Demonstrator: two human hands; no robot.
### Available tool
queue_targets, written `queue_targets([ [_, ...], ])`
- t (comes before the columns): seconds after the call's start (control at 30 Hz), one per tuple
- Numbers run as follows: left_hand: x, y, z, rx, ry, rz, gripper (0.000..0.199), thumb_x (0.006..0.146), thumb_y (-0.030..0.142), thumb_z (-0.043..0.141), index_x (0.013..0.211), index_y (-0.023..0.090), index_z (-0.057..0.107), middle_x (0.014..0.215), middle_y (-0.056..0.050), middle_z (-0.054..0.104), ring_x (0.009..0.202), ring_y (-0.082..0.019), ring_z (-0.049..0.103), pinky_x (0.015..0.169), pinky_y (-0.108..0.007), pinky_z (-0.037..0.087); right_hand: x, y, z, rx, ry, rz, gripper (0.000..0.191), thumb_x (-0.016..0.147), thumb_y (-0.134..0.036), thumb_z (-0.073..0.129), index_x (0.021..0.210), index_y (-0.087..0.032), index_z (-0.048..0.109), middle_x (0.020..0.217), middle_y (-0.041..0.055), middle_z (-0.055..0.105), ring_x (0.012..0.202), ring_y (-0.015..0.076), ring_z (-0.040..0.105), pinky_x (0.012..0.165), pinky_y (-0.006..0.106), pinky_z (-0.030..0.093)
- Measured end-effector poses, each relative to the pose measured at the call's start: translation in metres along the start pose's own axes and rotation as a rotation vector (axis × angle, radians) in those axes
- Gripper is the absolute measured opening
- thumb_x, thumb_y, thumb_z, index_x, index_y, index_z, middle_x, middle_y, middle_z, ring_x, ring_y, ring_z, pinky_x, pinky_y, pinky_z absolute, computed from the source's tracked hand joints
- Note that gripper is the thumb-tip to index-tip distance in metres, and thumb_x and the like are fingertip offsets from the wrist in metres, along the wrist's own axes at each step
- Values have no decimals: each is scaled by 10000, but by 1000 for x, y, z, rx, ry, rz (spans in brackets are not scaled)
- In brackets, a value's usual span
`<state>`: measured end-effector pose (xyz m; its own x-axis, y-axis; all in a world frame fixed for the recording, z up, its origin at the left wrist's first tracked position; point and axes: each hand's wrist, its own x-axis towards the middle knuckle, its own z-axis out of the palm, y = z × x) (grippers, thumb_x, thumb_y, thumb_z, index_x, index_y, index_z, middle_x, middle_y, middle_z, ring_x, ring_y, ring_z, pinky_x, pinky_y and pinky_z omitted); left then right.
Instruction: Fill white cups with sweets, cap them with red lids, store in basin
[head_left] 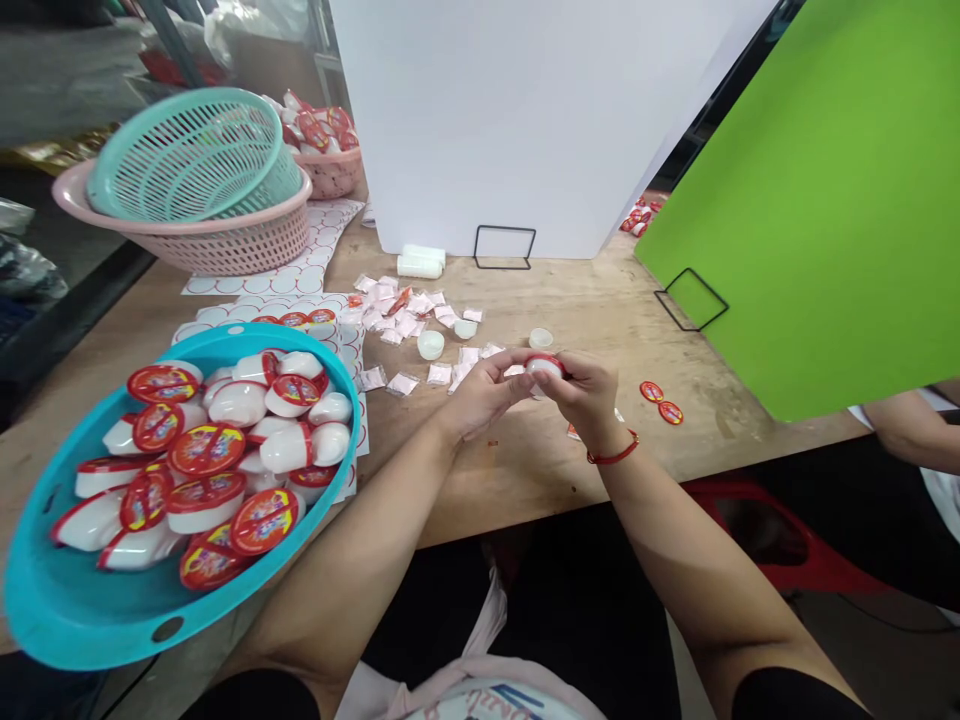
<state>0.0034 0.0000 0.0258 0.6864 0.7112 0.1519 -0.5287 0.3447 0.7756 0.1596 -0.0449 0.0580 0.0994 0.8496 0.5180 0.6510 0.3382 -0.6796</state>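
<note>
Across a wooden workbench (525, 490), a white board (510, 120) and a green board (825, 200) stand at the far side, each with a black wire stand (504, 247) near its foot. A co-worker's forearm (911, 430) enters at the right edge. At near left, a turquoise tray (75, 620) holds many white pods (238, 404) with round red printed lids. Behind it, a mint-green colander (187, 150) sits tilted in a pink basket (247, 245). Printed sheets (262, 285) lie beneath and beside the tray. Mid-bench, pink sachets (397, 320) lie scattered around white caps (430, 345). Two red labels (660, 402) lie right of centre. Above the bench, just beyond the sachets, the left hand (484, 392) and right hand (585, 392) meet, their fingers curled and pinching one red-rimmed pod (544, 368) between them. A red cord bracelet (613, 450) circles the right wrist.
</note>
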Motion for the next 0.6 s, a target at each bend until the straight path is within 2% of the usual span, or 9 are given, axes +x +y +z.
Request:
queue_targets([
  [0.1, 1, 0, -1, 98, 40, 44, 486, 693, 437, 894, 1099, 210, 752, 1050, -52, 741, 961, -183, 698, 949, -338, 534, -1, 3, 8, 140, 4, 152, 607, 875, -696, 594, 549, -191, 509, 539, -29, 364, 528, 106, 360, 512, 263, 277],
  [0.17, 2, 1, -1, 192, 96, 59, 491, 676, 456, 897, 1070, 198, 754, 945, -37, 734, 857, -169, 690, 830, -302, 548, -1, 5, 13, 188, 16, 228, 611, 891, -701, 568, 555, -191, 532, 532, -25, 391, 518, 109, 388, 505, 259, 293],
  [0.27, 2, 3, 1, 342, 157, 71, 447, 695, 476, 875, 1019, 188, 766, 839, -22, 715, 736, -135, 629, 668, -243, 495, 0, 8, 19, 176, 62, 275, 632, 914, -702, 530, 541, -192, 549, 508, -19, 414, 502, 114, 422, 500, 258, 313],
  [0.47, -2, 6, 12, 467, 245, 116, 333, 722, 457, 856, 912, 195, 780, 715, 19, 647, 678, -117, 544, 662, -240, 448, 0, 16, 24, 121, 125, 308, 706, 917, -754, 461, 478, -200, 462, 472, -15, 392, 473, 118, 415, 490, 272, 298],
  [0.6, -1, 5, 14, 455, 271, 104, 319, 702, 449, 868, 859, 187, 774, 666, 30, 618, 664, -117, 541, 659, -242, 441, 0, 18, 25, 125, 103, 338, 727, 895, -789, 458, 462, -205, 430, 457, -12, 401, 450, 116, 412, 469, 275, 290],
])
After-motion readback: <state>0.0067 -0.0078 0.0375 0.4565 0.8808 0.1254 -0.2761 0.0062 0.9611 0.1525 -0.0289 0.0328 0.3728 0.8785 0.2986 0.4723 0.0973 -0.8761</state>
